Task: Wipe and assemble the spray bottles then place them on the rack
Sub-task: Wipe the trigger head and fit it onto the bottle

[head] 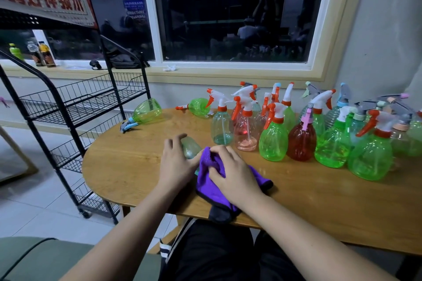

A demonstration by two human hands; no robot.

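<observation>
Tabletop (137, 166), left hand (177, 162) gripping teal bottle (190, 149), right hand (233, 172) bunching purple cloth (211, 188)

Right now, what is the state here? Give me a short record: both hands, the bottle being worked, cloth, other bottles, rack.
left hand: holds a pale teal bottle lying on the table
right hand: grips the purple cloth against that bottle
bottle top: hidden under cloth and hands
lying down: green bottle with blue trigger; green bottle with orange trigger
upright bottles: clustered on the table's right side
rack: black wire, left of the table
</observation>
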